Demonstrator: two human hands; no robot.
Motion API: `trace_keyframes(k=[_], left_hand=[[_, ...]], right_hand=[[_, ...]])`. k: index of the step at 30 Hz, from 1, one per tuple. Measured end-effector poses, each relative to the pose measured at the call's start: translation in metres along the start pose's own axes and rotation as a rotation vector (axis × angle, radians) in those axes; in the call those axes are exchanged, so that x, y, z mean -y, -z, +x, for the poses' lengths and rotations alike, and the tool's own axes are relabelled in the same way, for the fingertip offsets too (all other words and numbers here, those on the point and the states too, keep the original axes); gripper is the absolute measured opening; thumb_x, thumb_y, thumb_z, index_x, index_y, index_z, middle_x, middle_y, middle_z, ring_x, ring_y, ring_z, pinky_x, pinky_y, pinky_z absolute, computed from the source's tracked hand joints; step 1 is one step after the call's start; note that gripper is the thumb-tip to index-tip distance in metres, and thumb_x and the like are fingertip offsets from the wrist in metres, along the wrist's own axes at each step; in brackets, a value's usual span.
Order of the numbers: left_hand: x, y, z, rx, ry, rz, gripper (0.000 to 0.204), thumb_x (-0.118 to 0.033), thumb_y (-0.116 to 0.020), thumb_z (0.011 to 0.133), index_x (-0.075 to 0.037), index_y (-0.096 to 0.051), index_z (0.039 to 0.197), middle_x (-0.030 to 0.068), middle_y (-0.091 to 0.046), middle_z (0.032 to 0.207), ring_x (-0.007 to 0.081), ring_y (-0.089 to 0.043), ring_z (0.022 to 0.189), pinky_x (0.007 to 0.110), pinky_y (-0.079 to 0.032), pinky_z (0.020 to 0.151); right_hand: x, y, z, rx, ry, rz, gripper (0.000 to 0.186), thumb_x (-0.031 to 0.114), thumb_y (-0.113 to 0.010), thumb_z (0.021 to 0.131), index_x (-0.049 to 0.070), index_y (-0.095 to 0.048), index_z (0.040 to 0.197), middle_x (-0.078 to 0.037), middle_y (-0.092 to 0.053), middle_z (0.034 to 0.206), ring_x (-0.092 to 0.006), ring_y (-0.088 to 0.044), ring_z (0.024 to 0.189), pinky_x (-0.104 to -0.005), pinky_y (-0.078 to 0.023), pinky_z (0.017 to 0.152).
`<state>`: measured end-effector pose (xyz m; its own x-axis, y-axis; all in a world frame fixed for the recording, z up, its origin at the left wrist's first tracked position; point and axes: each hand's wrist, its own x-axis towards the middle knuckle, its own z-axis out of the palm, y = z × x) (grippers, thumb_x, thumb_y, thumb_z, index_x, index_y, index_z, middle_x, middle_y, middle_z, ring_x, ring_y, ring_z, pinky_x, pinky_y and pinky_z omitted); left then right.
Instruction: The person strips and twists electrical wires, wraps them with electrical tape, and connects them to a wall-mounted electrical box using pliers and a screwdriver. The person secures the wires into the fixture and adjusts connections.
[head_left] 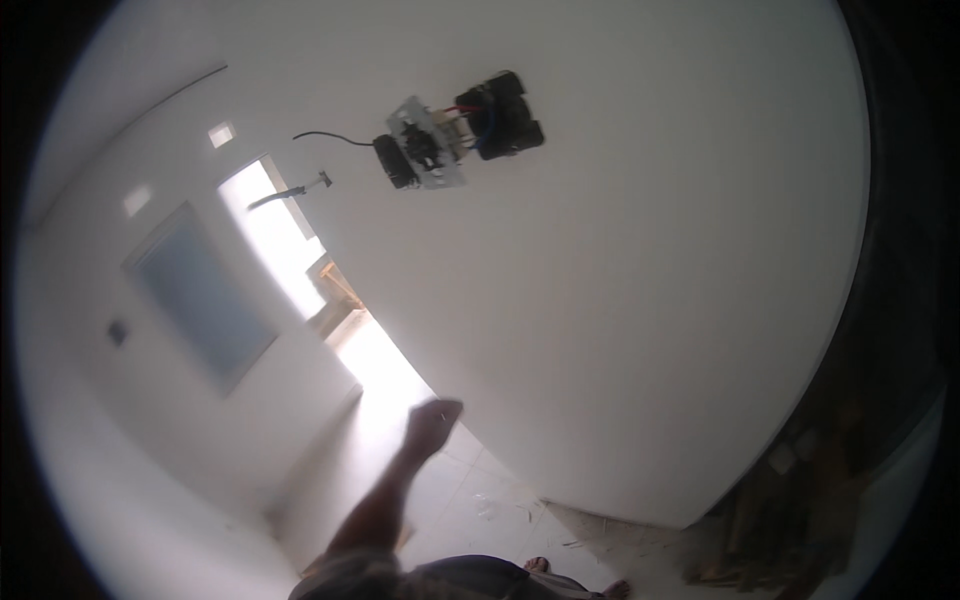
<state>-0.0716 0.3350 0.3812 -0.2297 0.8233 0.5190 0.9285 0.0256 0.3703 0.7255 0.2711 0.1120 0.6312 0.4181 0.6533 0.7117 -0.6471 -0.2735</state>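
Observation:
My left hand reaches up from the lower edge on a bent forearm, with its fingers curled closed beside the white wall's edge. A small bright spot shows at the fingers, but I cannot make out what it is. My right hand is out of view. Higher up on the white wall sits an electrical fitting: a pale metal plate with dark parts, a black box-like part and loose coloured wires. A black cable sticks out from its left side. The hand is well below the fitting, not touching it.
Left of the wall is a bright doorway, with a thin dark rod in front of it. A bluish panel is on the left wall. Debris lies on the tiled floor near my feet. Wood pieces stand lower right.

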Motion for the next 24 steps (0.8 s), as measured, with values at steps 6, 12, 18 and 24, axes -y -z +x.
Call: trace_keyframes(k=[6,12,18,24], left_hand=[[-0.087,0.119,0.142,-0.460,-0.240,-0.227,0.012,-0.011,-0.074,0.097,-0.004,-0.078,0.107,0.0088,-0.077,0.100,0.0159,-0.072,0.087,0.030,-0.057,0.084],[-0.173,0.198,0.211,-0.657,-0.686,-0.230,0.019,-0.015,-0.073,0.099,-0.003,-0.077,0.113,0.0085,-0.078,0.100,0.0154,-0.072,0.085,0.030,-0.056,0.081],[-0.212,0.197,0.233,-0.458,-0.946,-0.392,0.024,-0.010,-0.079,0.092,-0.007,-0.078,0.115,0.0092,-0.077,0.099,0.0135,-0.069,0.077,0.030,-0.055,0.074],[-0.226,0.196,0.252,-0.381,-0.993,-0.227,0.022,-0.010,-0.080,0.089,-0.004,-0.078,0.110,0.0097,-0.075,0.094,0.0192,-0.075,0.081,0.033,-0.060,0.073]], right_hand=[[0.045,0.094,-0.002,-0.028,-0.324,0.929,0.051,0.036,-0.051,0.111,-0.008,-0.056,0.136,-0.024,-0.066,0.127,-0.0348,-0.069,0.107,-0.0420,-0.060,0.087],[0.044,0.105,-0.031,-0.200,0.165,0.418,0.044,0.032,-0.066,0.103,-0.002,-0.067,0.131,-0.023,-0.065,0.138,-0.0407,-0.056,0.136,-0.0500,-0.045,0.112],[0.180,0.208,-0.092,-0.222,0.124,0.668,0.046,0.026,-0.066,0.103,-0.002,-0.060,0.139,-0.020,-0.066,0.135,-0.0355,-0.062,0.126,-0.0466,-0.051,0.104],[0.289,0.277,-0.131,0.060,-0.498,1.855,0.065,0.030,-0.077,0.095,0.002,-0.048,0.146,-0.008,-0.070,0.105,-0.0167,-0.066,0.069,-0.0292,-0.052,0.054]])
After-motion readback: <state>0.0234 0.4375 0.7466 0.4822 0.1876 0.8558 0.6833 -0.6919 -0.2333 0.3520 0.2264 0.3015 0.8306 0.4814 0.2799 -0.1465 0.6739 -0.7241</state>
